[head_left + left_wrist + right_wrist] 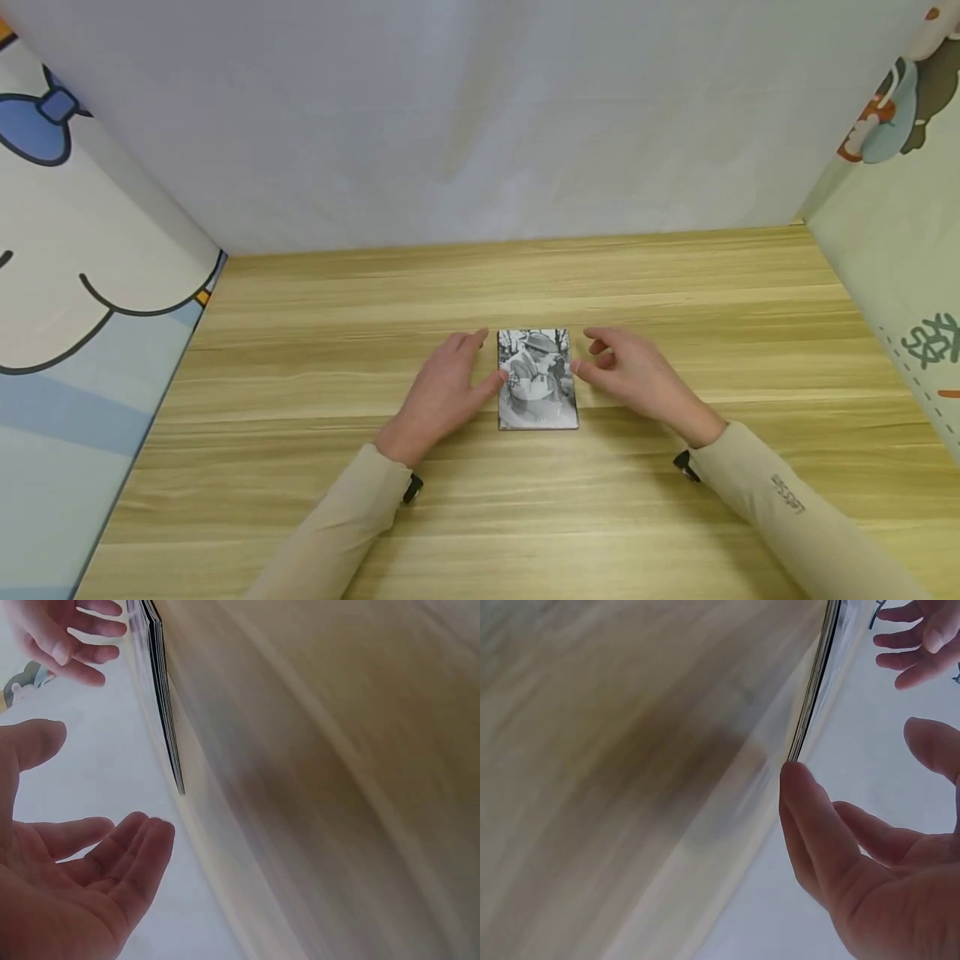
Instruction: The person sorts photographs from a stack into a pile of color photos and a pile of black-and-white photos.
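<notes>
with twelve at the far side, the picture stack lies flat on the desk. just beside it, the left grip is at nine o'clock and the right grip at three. the left sleeve runs toward eight o'clock, the right sleeve toward four. behind the desk, at twelve, is the back wall; the left panel borders the desk at nine, the right panel at three.

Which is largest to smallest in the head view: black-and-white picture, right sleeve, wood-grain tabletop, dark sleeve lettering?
By visible area:
1. Wood-grain tabletop
2. Right sleeve, cut off by the frame
3. Black-and-white picture
4. Dark sleeve lettering
</notes>
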Demonstrator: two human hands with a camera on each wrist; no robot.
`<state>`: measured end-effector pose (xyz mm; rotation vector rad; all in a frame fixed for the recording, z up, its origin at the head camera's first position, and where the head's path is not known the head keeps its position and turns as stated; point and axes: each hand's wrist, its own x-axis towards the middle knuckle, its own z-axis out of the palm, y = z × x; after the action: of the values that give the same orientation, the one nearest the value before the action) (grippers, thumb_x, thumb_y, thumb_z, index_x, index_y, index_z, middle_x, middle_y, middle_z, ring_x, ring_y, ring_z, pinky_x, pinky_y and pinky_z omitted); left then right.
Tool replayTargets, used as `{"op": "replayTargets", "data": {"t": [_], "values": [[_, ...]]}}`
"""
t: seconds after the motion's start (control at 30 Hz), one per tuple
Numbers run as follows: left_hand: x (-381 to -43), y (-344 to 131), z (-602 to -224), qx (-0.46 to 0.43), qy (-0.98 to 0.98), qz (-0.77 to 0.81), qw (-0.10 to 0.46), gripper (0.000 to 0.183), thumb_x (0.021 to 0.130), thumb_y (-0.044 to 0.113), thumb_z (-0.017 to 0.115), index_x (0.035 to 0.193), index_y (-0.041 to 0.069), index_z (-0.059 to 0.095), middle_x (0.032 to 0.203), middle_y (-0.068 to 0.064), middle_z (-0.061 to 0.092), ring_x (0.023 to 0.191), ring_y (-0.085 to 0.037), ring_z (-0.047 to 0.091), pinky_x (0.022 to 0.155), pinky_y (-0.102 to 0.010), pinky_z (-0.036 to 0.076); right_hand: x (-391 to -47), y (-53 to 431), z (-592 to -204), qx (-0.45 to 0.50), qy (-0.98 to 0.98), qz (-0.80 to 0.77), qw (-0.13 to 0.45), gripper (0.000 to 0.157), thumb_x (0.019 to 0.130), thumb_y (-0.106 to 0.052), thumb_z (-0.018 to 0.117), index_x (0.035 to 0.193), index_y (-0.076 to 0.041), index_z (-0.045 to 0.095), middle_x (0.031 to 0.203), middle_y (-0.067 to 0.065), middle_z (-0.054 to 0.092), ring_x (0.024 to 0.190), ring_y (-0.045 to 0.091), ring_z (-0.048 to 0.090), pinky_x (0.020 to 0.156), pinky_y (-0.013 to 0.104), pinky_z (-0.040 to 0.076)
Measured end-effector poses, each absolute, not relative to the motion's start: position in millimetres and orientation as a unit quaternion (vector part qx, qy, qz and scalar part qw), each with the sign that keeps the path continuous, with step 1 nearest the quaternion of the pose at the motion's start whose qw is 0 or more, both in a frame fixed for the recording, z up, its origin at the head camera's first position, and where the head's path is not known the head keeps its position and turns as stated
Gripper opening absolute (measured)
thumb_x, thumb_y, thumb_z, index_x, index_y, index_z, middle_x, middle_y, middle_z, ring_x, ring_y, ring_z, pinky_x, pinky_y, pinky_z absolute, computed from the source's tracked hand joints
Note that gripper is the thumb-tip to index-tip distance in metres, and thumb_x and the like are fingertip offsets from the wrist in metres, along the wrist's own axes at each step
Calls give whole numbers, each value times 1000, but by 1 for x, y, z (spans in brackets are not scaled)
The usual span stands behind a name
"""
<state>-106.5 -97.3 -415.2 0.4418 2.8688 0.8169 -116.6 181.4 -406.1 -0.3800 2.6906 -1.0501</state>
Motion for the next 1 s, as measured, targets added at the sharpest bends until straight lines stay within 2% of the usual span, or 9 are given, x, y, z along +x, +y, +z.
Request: {"op": "replayTargets", "data": {"t": [0.23,0.33,0.43,0.77,1.0], "values": [[-107,-88,-416,146,946,276,86,71,100,36,67,155,-1,42,126,-14,60,109,-27,61,95,-44,53,-120,178,-411,-135,911,-365,137,63,99,-30,70,144,11,51,121,23,67,107,37,69,90,49,58],[-108,-86,-417,141,944,282,94,70,100,35,67,155,-1,43,116,-11,60,96,-22,58,83,-40,53,-121,177,-413,-137,909,-365,145,62,99,-29,70,143,11,52,119,22,69,107,37,68,92,50,57],[-109,-85,-417,135,942,291,103,68,99,33,69,153,-2,46,109,-8,59,88,-20,54,77,-37,51,-122,176,-414,-134,906,-369,155,61,99,-28,69,142,11,53,116,19,70,107,35,68,93,49,56],[-115,-86,-420,130,930,318,132,63,94,21,76,146,-3,53,105,-8,66,92,-21,63,83,-39,55,-124,171,-417,-127,904,-373,169,59,97,-24,69,141,12,53,114,17,70,104,30,68,90,45,56],[-118,-88,-426,124,927,321,147,55,92,17,79,139,-5,59,104,-8,65,93,-20,65,82,-36,55,-128,168,-419,-131,904,-370,170,57,96,-19,71,139,14,54,111,16,71,92,23,68,84,41,56]]}}
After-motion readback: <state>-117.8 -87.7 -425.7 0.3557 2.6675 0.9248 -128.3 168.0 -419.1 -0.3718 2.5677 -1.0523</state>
